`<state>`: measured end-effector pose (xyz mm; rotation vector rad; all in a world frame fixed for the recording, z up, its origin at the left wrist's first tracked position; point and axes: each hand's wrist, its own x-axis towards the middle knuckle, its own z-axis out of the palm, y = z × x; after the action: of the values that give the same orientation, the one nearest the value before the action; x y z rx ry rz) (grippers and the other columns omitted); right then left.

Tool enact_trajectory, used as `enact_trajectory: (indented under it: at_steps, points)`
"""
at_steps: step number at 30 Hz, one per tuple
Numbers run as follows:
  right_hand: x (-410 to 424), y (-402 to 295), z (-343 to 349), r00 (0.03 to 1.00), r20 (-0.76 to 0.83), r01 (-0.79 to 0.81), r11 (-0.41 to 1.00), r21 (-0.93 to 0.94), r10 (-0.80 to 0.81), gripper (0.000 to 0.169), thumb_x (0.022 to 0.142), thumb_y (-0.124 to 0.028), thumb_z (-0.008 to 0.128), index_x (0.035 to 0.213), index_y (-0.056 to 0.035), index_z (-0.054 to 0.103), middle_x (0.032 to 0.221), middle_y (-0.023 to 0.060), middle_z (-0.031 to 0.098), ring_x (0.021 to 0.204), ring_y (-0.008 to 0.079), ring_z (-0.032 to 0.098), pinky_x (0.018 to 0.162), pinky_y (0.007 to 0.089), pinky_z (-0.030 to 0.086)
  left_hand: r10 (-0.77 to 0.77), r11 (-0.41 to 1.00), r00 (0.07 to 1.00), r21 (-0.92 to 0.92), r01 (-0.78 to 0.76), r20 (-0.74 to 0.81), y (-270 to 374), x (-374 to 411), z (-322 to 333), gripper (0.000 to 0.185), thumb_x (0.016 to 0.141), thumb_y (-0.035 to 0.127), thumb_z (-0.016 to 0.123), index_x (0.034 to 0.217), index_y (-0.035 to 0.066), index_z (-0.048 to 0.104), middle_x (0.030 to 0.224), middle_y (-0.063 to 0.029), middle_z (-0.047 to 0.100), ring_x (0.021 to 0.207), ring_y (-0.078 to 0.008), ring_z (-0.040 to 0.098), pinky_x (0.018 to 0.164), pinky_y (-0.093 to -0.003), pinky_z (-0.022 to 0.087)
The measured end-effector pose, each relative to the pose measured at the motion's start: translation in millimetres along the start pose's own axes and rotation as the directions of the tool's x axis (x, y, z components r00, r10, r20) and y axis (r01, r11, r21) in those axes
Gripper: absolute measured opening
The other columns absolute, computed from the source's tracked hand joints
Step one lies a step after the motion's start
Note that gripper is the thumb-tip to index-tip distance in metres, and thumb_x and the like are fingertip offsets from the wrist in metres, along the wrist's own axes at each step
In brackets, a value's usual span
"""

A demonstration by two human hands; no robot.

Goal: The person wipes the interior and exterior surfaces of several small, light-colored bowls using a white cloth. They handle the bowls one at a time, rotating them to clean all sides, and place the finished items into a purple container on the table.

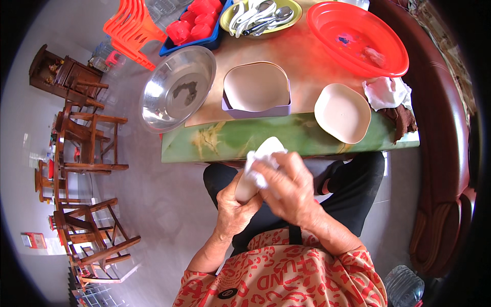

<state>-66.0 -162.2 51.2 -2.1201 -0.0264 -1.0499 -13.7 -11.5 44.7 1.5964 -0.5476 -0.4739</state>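
Note:
My left hand (234,209) grips the lower end of a pale beige plastic dish (245,188), held tilted over my lap just off the table's edge. Pressed against the dish's face is a white cloth (257,169), which my right hand (289,184) holds; that hand is slightly blurred. Beyond them on the table, a similar beige dish (257,86) rests in a lilac plastic container (257,112). Another beige dish (342,113) lies by itself to the right, near the table's front edge.
A steel basin (178,89) stands at the left of the green table (238,140). Farther back are a blue tray (210,43) of red cups, a yellow bowl (261,31) of spoons and a red basin (368,71). White (387,93) and brown cloths (401,119) hang at right.

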Motion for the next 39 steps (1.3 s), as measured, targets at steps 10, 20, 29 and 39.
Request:
enact_trajectory:
  at_steps: [10, 20, 29, 39]
  points:
    - [12, 24, -26, 0.965, 0.169, -0.239, 0.934, 0.266, 0.199, 0.032, 0.074, -0.003, 0.064, 0.106, -0.0023, 0.064, 0.108, 0.019, 0.058, 0.091, 0.0342, 0.062, 0.077, 0.0384, 0.052, -0.071, 0.996, 0.997, -0.047, 0.07, -0.012, -5, -5, -1, 0.033, 0.077, 0.0, 0.073, 0.109, 0.0, 0.064, 0.086, -0.0007, 0.066, 0.077, -0.0053, 0.058, 0.069, -0.0229, 0.05]
    - [5, 24, -20, 0.968, 0.249, -0.027, 0.983, 0.184, -0.021, 0.034, 0.07, -0.006, 0.07, 0.103, -0.0067, 0.066, 0.092, 0.0146, 0.053, 0.076, 0.0307, 0.06, 0.061, 0.0396, 0.052, -0.294, 0.952, 0.903, 0.011, 0.306, 0.314, 20, 14, -11, 0.047, 0.078, 0.01, 0.079, 0.118, 0.001, 0.057, 0.099, -0.0019, 0.064, 0.091, -0.0083, 0.058, 0.082, -0.0283, 0.049]
    - [-4, 2, -3, 0.997, 0.041, 0.064, 0.998, 0.009, -0.065, 0.038, 0.067, -0.01, 0.07, 0.103, -0.0037, 0.063, 0.108, 0.0165, 0.056, 0.087, 0.0283, 0.063, 0.068, 0.0368, 0.055, -0.058, 0.995, 0.991, -0.07, 0.067, 0.119, 0, 1, -7, 0.024, 0.084, 0.0, 0.072, 0.107, 0.002, 0.067, 0.091, -0.0006, 0.069, 0.084, -0.0071, 0.061, 0.077, -0.0254, 0.051]
    - [1, 19, -11, 0.984, 0.041, -0.18, 0.975, 0.134, 0.176, 0.03, 0.073, -0.006, 0.066, 0.103, -0.0003, 0.064, 0.104, 0.0183, 0.057, 0.088, 0.0349, 0.061, 0.073, 0.0395, 0.053, -0.026, 1.0, 0.998, -0.014, 0.027, 0.061, 4, 3, -1, 0.027, 0.084, 0.003, 0.073, 0.11, 0.0, 0.066, 0.087, 0.0003, 0.067, 0.079, -0.0058, 0.057, 0.072, -0.023, 0.049]
